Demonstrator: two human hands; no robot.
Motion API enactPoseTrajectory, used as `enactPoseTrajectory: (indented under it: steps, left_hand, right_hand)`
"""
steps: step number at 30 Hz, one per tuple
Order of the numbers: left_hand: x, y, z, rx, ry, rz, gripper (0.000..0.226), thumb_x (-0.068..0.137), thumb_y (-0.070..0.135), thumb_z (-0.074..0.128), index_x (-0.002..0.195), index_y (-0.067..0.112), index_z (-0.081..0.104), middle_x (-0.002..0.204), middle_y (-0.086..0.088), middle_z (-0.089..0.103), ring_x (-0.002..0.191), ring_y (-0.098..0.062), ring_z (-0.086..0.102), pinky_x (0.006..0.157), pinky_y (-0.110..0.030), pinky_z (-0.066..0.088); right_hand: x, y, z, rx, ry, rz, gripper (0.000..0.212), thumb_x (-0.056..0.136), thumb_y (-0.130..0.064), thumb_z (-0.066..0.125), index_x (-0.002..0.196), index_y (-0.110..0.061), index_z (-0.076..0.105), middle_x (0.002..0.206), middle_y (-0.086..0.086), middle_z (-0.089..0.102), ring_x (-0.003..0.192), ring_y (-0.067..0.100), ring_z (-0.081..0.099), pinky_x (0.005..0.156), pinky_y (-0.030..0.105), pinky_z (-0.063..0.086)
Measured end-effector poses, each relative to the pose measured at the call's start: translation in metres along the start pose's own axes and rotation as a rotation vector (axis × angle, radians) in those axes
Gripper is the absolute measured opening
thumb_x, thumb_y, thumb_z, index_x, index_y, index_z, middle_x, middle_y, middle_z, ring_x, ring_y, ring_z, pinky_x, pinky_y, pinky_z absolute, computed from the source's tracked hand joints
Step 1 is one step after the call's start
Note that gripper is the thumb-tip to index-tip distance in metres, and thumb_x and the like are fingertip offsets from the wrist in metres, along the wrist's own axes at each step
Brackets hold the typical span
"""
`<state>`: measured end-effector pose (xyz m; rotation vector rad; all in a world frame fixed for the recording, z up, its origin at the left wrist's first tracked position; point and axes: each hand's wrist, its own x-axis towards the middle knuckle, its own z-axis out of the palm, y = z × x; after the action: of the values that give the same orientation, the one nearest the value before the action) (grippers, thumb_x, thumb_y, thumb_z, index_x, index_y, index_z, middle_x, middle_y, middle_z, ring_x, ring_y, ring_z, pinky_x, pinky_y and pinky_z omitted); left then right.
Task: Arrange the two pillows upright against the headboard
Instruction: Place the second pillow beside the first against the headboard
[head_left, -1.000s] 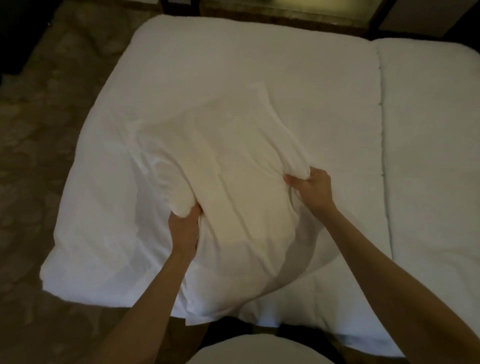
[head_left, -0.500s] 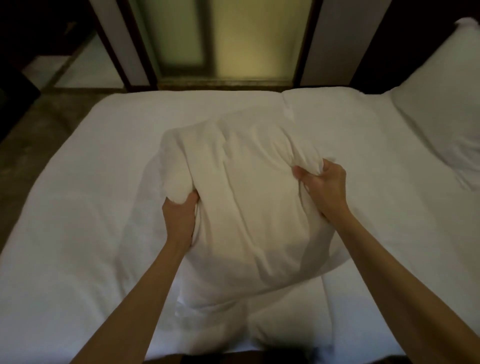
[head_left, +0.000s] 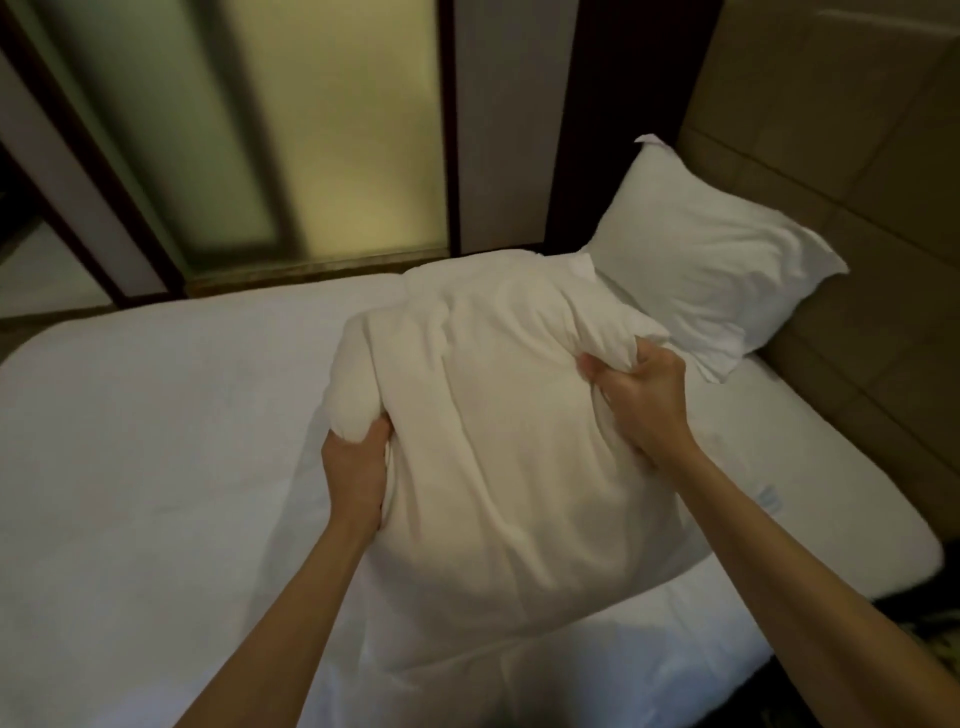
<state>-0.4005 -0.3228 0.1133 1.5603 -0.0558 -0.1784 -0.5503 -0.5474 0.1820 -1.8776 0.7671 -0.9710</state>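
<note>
I hold a white pillow (head_left: 498, 426) in front of me over the bed. My left hand (head_left: 356, 470) is shut on its left edge, and my right hand (head_left: 639, 400) is bunched into its upper right corner. A second white pillow (head_left: 711, 260) leans upright against the tan padded headboard (head_left: 852, 197) at the right, just beyond the held pillow, which hides its lower left corner. The held pillow's bottom sags toward the white sheet.
The white bed (head_left: 156, 441) fills the left and the foreground; its right edge (head_left: 878, 514) runs along the headboard. Behind the bed stand frosted glass panels (head_left: 322, 135) in dark frames. A dark gap shows at the lower right corner.
My view and the held pillow have swung right toward the headboard. The second pillow and headboard have come fully into view. Both hands keep the same grip.
</note>
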Motion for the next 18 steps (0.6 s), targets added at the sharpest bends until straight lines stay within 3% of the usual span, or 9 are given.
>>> enactPoseTrajectory:
  steps: [5, 10, 14, 18]
  left_hand:
    - [-0.001, -0.003, 0.031, 0.005, -0.036, -0.004, 0.046, 0.082, 0.023, 0.065, 0.126, 0.015, 0.054, 0.116, 0.002, 0.06, 0.104, -0.016, 0.057, 0.089, -0.029, 0.043]
    - [0.006, -0.009, 0.048, 0.044, -0.095, -0.016, 0.045, 0.085, 0.029, 0.061, 0.127, 0.015, 0.054, 0.113, 0.002, 0.06, 0.103, -0.018, 0.058, 0.088, -0.031, 0.044]
    - [0.002, -0.006, 0.07, 0.052, -0.124, -0.025, 0.047, 0.084, 0.032, 0.063, 0.127, 0.015, 0.055, 0.115, 0.0, 0.062, 0.104, -0.018, 0.059, 0.088, -0.032, 0.046]
    - [-0.006, -0.004, 0.109, 0.054, -0.13, -0.004, 0.048, 0.085, 0.035, 0.061, 0.128, 0.015, 0.054, 0.117, 0.0, 0.063, 0.104, -0.018, 0.059, 0.089, -0.032, 0.047]
  right_hand:
    - [0.008, 0.007, -0.025, -0.045, 0.062, 0.01, 0.042, 0.074, -0.018, 0.075, 0.048, -0.022, 0.042, 0.051, -0.005, 0.046, 0.052, 0.013, 0.042, 0.052, 0.033, 0.036]
    - [0.009, 0.009, -0.032, -0.092, 0.109, -0.008, 0.034, 0.076, -0.022, 0.074, 0.065, 0.004, 0.056, 0.065, 0.025, 0.062, 0.059, 0.035, 0.057, 0.058, 0.048, 0.049]
    - [0.017, 0.02, -0.05, -0.101, 0.152, -0.022, 0.036, 0.075, -0.018, 0.075, 0.063, 0.008, 0.053, 0.058, 0.007, 0.05, 0.056, 0.017, 0.045, 0.051, 0.038, 0.041]
    - [0.037, 0.034, -0.08, -0.078, 0.149, -0.042, 0.034, 0.076, -0.016, 0.075, 0.062, 0.007, 0.054, 0.058, 0.004, 0.05, 0.054, 0.011, 0.045, 0.048, 0.026, 0.032]
